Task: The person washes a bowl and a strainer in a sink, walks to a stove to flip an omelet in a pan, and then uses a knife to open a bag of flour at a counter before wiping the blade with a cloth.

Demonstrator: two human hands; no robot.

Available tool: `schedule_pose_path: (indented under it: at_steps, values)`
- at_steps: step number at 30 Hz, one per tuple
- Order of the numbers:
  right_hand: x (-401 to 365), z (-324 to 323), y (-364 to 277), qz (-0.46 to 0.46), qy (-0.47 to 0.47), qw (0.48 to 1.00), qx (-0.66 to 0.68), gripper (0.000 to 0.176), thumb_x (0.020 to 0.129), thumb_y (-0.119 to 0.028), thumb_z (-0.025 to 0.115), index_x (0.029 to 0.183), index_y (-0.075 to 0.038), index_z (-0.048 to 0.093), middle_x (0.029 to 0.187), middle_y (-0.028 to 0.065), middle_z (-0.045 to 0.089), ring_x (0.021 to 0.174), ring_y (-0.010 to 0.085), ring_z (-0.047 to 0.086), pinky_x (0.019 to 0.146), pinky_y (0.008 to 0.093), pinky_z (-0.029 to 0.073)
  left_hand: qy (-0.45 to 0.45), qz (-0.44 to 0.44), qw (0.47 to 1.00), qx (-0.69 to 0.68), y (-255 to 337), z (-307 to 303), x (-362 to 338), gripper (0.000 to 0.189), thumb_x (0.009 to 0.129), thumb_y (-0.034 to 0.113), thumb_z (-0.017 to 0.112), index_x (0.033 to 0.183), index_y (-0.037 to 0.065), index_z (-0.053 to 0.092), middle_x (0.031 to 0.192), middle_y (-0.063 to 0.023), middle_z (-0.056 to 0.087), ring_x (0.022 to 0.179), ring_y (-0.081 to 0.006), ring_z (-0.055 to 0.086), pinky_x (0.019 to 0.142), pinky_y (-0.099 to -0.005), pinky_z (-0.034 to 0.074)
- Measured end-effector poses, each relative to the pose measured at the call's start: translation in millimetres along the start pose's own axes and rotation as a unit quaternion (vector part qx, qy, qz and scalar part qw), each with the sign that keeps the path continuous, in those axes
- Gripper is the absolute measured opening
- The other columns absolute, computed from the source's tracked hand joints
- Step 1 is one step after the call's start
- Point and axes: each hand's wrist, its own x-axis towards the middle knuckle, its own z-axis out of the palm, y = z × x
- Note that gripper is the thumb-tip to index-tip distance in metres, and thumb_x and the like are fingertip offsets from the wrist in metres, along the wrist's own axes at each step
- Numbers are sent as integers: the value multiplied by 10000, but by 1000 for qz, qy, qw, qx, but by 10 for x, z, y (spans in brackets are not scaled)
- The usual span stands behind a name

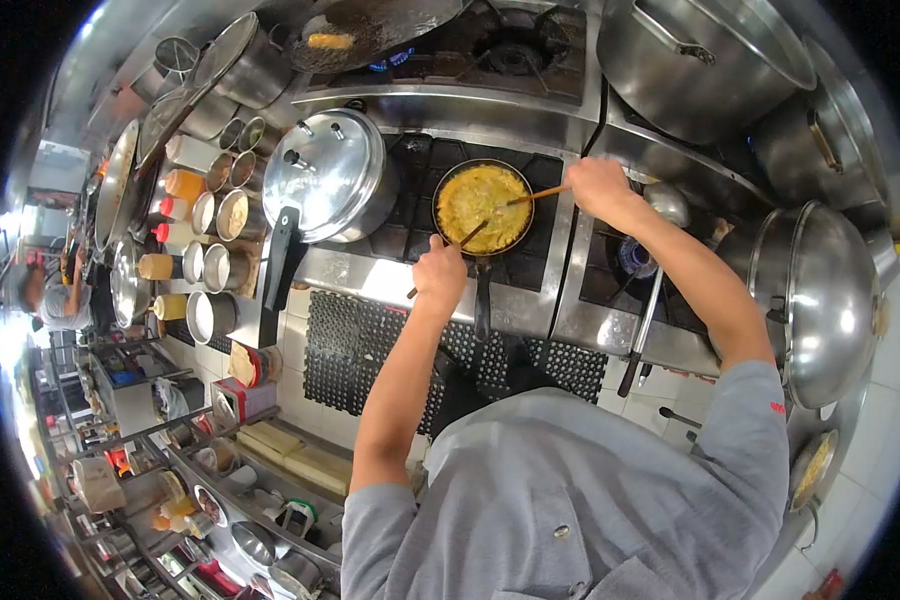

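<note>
A small black frying pan (pixel 437 232) sits on the middle burner, its handle (pixel 483 318) pointing toward my body. Yellow egg mixture (pixel 465 195) with paler bits spreads across its base. My left hand (pixel 440 272), at the pan's near left rim, is closed around a thin wooden stick (pixel 473 233) whose end reaches into the egg. From the right, my right hand (pixel 598 188) grips another slim wooden stick (pixel 545 193), also slanting down into the egg. The tips are partly lost in the food. Neither hand touches the pan handle.
Left of the pan stands a large lidded pressure cooker (pixel 325 175). A long-handled ladle (pixel 653 300) lies over the lit right burner (pixel 634 257). Big steel pots (pixel 705 70) and a domed lid (pixel 835 305) crowd the right. Sauce bottles (pixel 183 184) and steel containers (pixel 212 318) line the left.
</note>
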Motion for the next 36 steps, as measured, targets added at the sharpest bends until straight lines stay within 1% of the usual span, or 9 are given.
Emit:
schedule_pose_path:
  at_steps: [3,6,10,14,18,22,26,34,36]
  values:
    - [37,15,37,-22,51,998,14,114,730,-94,586,745,-30,679,781,144,661,755,315,656,610,420,518,25,17,1000,-2,137,-222,6,191,851,159,488,939,95,644,1060,-152,539,763,-347,653,632,-428,537]
    - [127,190,-1,-1,30,999,-17,107,730,-91,585,731,-32,676,755,153,653,745,312,657,599,417,516,26,37,999,6,303,-134,199,185,853,149,484,930,81,638,1071,-159,535,755,-350,651,634,-428,539]
    - [63,-133,86,-5,71,997,4,110,731,-105,579,722,-49,674,745,129,658,739,302,658,589,408,512,6,10,1000,9,327,-269,156,191,858,149,481,932,77,642,1039,-157,552,792,-343,653,662,-424,540]
    - [120,34,16,-95,65,992,-52,102,725,-111,586,713,-65,676,730,124,659,701,296,658,567,395,509,-23,50,998,21,374,-122,131,189,855,167,494,930,76,642,1055,-150,544,803,-343,653,673,-425,539]
    - [214,-189,145,-55,19,997,-55,116,730,-117,578,732,-65,682,739,127,665,712,296,662,587,395,518,-39,40,998,31,239,-177,59,186,845,184,504,912,73,638,1072,-142,530,805,-344,654,668,-444,538]
    - [280,-256,-2,-44,91,995,-16,123,732,-103,565,726,-54,678,745,147,662,704,306,664,574,411,525,-6,55,998,26,162,-393,130,183,839,175,499,906,74,636,1034,-149,532,775,-353,652,636,-444,538]
    - [407,202,-164,-47,110,993,15,134,748,-112,555,713,-47,666,761,149,659,724,312,660,602,421,522,67,-15,997,36,-25,-300,518,188,848,148,480,896,60,640,1019,-150,538,781,-347,653,638,-430,540]
    - [354,144,-210,-5,107,991,82,130,746,-90,547,729,-39,666,775,156,652,741,320,653,608,420,521,53,-50,996,54,-164,-384,451,218,858,169,482,878,56,667,1053,-131,557,798,-334,658,656,-409,543]
    - [439,310,-295,-39,106,992,54,129,742,-85,546,742,-36,665,818,155,651,759,322,652,612,414,525,8,-76,994,78,-251,-291,571,232,871,165,464,1004,134,651,1038,-144,526,818,-362,640,684,-440,533]
